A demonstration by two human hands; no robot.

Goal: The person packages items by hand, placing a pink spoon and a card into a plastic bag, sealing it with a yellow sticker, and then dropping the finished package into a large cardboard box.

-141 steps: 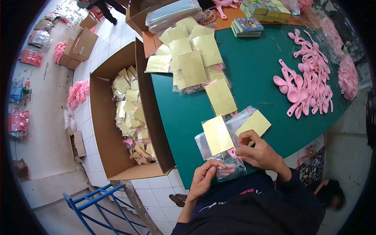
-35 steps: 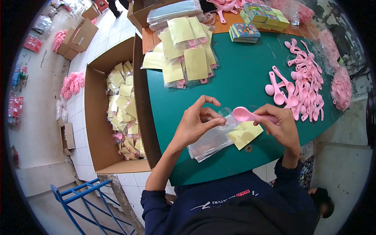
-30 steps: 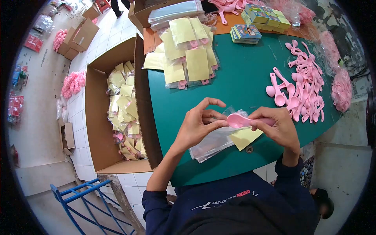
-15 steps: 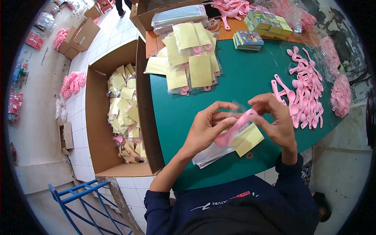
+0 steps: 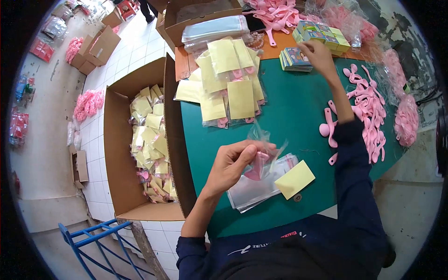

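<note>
My left hand [image 5: 232, 164] pinches a clear plastic bag [image 5: 259, 135] over the table, with a pink spoon [image 5: 256, 170] inside it. Beneath lies a stack of flat clear bags [image 5: 254, 190], and a pale yellow card [image 5: 295, 180] overlaps its right end. My right hand [image 5: 318, 57] is stretched far forward, its fingers bent together at a small stack of printed cards [image 5: 294, 60]; whether a card is between them I cannot tell. To the right, pink spoons [image 5: 366, 109] lie in a loose heap.
Packed bags with yellow cards [image 5: 241, 99] are piled at the table's back left. A deep cardboard box [image 5: 179, 140] beside the table holds many more. More card stacks [image 5: 333, 37] and pink spoons [image 5: 280, 16] lie at the back. A blue metal frame [image 5: 95, 231] stands lower left.
My right hand has left the bag and moved forward to the printed cards. The spoon, held between both hands before, now hangs in the bag from my left hand alone.
</note>
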